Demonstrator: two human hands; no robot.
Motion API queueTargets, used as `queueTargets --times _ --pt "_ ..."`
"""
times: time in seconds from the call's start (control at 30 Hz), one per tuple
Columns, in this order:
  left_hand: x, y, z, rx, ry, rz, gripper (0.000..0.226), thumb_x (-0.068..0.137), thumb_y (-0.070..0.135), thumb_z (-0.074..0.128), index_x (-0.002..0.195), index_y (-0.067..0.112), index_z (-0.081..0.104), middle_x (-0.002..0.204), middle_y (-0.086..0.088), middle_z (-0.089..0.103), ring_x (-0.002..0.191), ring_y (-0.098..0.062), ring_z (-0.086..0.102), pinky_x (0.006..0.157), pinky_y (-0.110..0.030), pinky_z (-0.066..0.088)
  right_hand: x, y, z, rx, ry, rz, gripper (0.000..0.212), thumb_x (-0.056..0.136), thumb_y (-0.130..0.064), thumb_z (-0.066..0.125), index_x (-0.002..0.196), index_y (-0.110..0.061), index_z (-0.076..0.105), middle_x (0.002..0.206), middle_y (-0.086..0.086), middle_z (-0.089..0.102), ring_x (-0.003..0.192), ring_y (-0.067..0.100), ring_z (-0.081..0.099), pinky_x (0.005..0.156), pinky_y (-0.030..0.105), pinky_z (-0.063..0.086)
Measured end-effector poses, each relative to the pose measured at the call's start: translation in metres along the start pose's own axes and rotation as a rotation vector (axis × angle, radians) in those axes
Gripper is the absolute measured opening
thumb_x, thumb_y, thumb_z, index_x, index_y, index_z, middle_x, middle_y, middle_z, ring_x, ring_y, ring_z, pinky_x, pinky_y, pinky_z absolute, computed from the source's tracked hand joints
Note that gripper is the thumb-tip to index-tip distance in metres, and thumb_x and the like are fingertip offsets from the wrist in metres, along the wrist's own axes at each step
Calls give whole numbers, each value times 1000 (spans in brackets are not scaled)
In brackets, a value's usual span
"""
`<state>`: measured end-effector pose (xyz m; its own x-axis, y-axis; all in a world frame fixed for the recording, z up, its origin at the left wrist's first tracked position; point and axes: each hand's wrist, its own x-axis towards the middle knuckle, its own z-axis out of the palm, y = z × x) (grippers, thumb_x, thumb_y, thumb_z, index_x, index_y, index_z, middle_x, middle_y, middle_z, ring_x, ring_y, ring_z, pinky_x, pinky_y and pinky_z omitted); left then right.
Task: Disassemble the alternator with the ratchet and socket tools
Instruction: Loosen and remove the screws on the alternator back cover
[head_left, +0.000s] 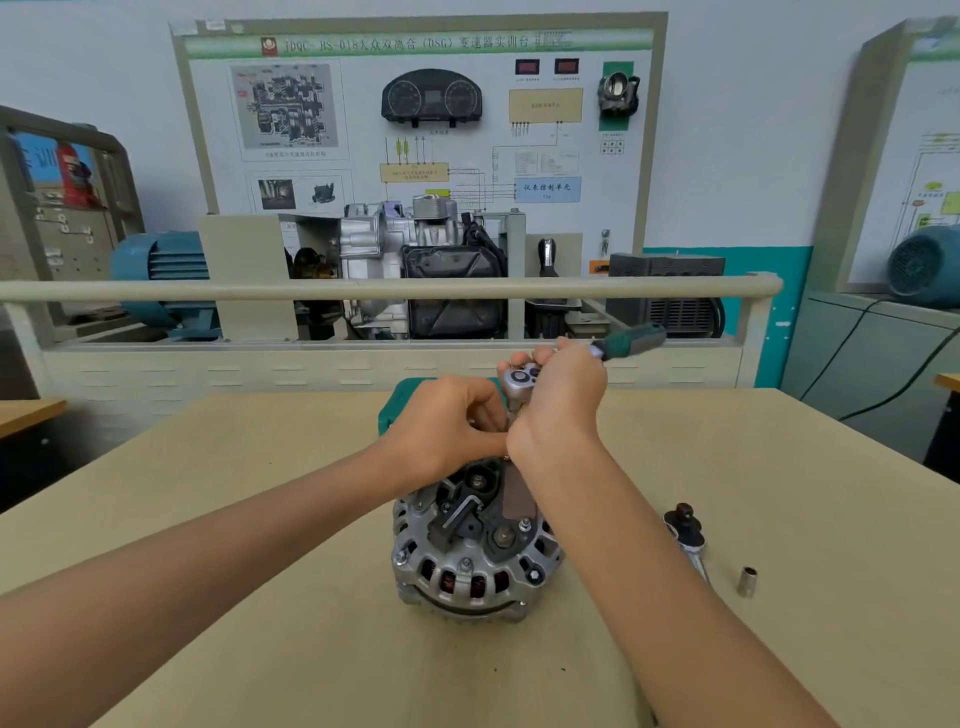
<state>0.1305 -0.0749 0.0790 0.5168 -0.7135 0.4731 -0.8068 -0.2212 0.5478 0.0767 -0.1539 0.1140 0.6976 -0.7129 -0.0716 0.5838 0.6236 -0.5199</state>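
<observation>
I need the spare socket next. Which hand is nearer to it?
Right. The right hand grips the ratchet above the alternator; the loose socket stands to its right. The left hand is farther left.

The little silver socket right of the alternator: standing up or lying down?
Standing up: the socket rests on end on the table, open mouth upward, apart from the spare ratchet.

A white framed training board (418, 119) is standing against the pale wall (753, 130), a cutaway gearbox display (415, 270) sitting behind a beige tubular rail (389, 290).
</observation>
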Motion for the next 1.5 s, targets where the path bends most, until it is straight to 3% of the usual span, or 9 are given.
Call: queueTargets --times 0.17,0.37,0.53,0.7,0.87,0.97,1.03,1.23,1.5 --pt "-4 -4 -9 -112 -173 2 10 84 7 65 92 2 68 90 -1 70 81 0 63 76 -9 43 4 -2 5 -82 -57 105 26 97 -5 26 78 -15 41 52 0 37 42 12 30 42 19 30" --pt "-4 -9 -9 -198 -147 -64 22 80 6 70 84 -15 63 79 -21 63 75 -18 53 77 -32 46 5 -11 8 -279 -282 303 26 99 -10 31 76 -13 44 34 -6 34 25 7 32 35 9 32" --pt "-4 -6 -3 -160 18 -59 15 69 -12 71 68 3 70 51 16 62 51 10 56 55 -5 42 -10 10 6 -330 -133 -100 23 101 -12 33 82 -16 45 54 -3 37 31 3 36 36 16 33" --pt "-3 1 1 -17 59 0 19 70 -11 63 67 7 68 52 19 56 50 12 53 50 -4 38 -16 14 -3 -144 -45 -242 25 102 -12 27 82 -24 38 45 -5 49 38 1 43 41 16 40" --pt "1 2 -3 -57 -131 -5 3 79 4 69 77 2 70 80 -10 71 75 -11 64 74 -21 50 4 -4 3 -279 -181 52 16 96 -3 34 86 -13 43 48 -3 34 29 6 31 38 16 30" --pt "2 0 -3 -129 -181 -20 17 82 4 68 73 18 70 85 -1 73 77 1 64 76 -13 49 15 -24 3 -475 -394 345 17 97 -9 38 82 -12 47 37 -9 29 27 4 28 32 11 27" --pt "3 2 -2 -123 -174 -34 3 79 6 70 82 6 72 89 -7 72 79 -5 65 80 -20 51 16 -27 2 -512 -446 382 20 98 -11 39 80 -11 49 36 -10 29 27 2 28 31 11 27" --pt "4 6 5 -20 20 7 9 68 -12 67 69 -2 69 49 19 56 45 15 50 49 -1 33 -8 10 -12 -187 -32 -287 21 100 -12 32 82 -19 39 62 -2 38 34 1 41 39 17 38" --pt "3 2 -1 -132 -138 -29 15 80 1 67 95 -3 69 92 -9 72 82 -8 67 76 -12 50 12 -4 1 -185 -74 -16 24 95 1 29 83 -14 43 65 2 34 47 11 32 43 21 32"
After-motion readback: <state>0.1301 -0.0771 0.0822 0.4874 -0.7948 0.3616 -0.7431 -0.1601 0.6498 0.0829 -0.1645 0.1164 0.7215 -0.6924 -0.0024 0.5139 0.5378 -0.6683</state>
